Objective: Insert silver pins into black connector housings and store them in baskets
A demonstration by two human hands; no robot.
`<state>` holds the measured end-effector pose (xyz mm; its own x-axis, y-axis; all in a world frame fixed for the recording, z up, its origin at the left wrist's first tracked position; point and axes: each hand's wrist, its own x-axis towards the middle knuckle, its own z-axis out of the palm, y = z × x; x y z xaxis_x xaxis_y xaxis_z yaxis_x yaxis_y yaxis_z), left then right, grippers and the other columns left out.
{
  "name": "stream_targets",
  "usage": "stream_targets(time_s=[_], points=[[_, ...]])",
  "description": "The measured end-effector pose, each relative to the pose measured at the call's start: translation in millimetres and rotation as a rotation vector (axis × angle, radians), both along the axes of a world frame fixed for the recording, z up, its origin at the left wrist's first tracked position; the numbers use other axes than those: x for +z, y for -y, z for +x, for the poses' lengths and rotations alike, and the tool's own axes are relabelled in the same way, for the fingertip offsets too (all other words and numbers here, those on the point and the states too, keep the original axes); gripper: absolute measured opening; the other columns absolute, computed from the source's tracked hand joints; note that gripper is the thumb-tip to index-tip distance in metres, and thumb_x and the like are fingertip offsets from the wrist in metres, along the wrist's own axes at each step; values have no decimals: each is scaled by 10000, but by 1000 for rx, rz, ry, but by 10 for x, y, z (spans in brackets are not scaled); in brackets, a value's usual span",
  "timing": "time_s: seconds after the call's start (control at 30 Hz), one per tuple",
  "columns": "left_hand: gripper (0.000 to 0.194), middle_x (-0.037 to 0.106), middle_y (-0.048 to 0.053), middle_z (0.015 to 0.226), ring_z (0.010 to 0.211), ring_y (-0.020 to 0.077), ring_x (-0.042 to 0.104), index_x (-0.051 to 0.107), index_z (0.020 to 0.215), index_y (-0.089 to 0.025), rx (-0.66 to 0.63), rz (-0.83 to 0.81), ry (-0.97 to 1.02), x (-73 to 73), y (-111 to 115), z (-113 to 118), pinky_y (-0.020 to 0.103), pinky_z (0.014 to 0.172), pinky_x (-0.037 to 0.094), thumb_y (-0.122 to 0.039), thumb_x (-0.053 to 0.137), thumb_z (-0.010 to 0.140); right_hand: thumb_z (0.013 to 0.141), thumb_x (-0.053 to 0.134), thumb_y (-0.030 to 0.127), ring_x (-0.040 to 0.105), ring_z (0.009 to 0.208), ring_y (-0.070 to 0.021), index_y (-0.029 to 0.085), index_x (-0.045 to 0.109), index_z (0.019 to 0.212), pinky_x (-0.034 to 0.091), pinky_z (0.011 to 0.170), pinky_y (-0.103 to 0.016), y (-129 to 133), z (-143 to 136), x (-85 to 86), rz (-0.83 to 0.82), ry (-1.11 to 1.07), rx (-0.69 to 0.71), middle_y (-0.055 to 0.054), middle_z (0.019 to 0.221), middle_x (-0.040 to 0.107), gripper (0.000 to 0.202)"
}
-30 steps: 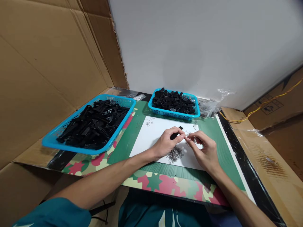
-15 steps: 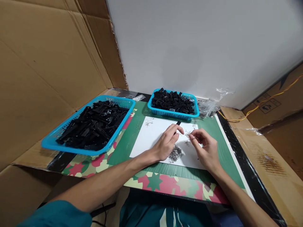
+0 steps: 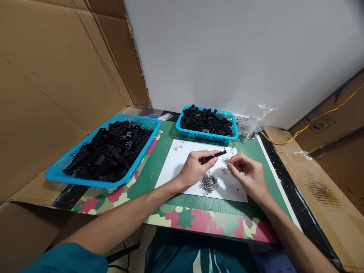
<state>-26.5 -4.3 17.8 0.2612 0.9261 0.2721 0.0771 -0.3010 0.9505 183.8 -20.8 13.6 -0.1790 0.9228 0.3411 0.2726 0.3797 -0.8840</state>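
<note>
A slim black plastic piece [image 3: 218,154] is gripped between the thumb and fingers of my left hand [image 3: 192,169], its hooked end pointing right. My right hand [image 3: 250,175] is closed in a pinch to its right; whatever is between the fingertips is too small to make out. Beneath the hands lies a white sheet [image 3: 167,172]. A dense heap of tiny metal pieces [image 3: 208,183], perhaps springs, sits on it just below my left hand. A looser scatter of the same pieces [image 3: 225,165] lies beside my right fingertips.
At left stands a large blue basket [image 3: 82,183] full of long black plastic parts. A smaller blue basket [image 3: 204,135] with short black parts is behind the sheet. Clear plastic bags [image 3: 250,129] lie at the back right. Cardboard [image 3: 57,76] and a wall [image 3: 241,57] enclose the table.
My left hand has turned and lifted a little, bringing the black piece into fuller view, tilted toward my right hand. My right hand stays pinched in nearly the same place.
</note>
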Motion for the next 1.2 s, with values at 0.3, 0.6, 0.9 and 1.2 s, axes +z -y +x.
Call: stream_targets(time_s=[0.3,0.6,0.9,1.2], points=[[232,601,16,1012,912,161,568,579,1161,-213,-57,94,-187,17,49,-18,312,876,459,-383,441,1083,918,694,274,455,660,-138,186,702,852,362,606,-293,9,30,39,-65,43,10,-17,798,634,110],[317,518,31,1029,907,178,577,628,1065,-203,-171,195,-460,18,75,-19,326,874,460,-408,389,1098,895,703,247,487,662,-144,194,716,843,375,597,-288,23,-8,53,-46,90,56,-18,802,661,75],[270,519,17,949,873,155,550,641,995,-185,-129,212,-328,17,70,14,303,852,439,-337,439,1090,927,720,326,495,657,-143,205,763,900,361,583,-299,40,-58,18,-77,8,17,-27,823,682,131],[271,553,36,983,906,173,570,688,1065,-186,-137,155,-281,-2,51,12,319,879,451,-332,459,1075,898,742,285,522,647,-146,193,742,831,383,574,-300,78,-180,-28,-45,-157,-118,-23,760,665,114]])
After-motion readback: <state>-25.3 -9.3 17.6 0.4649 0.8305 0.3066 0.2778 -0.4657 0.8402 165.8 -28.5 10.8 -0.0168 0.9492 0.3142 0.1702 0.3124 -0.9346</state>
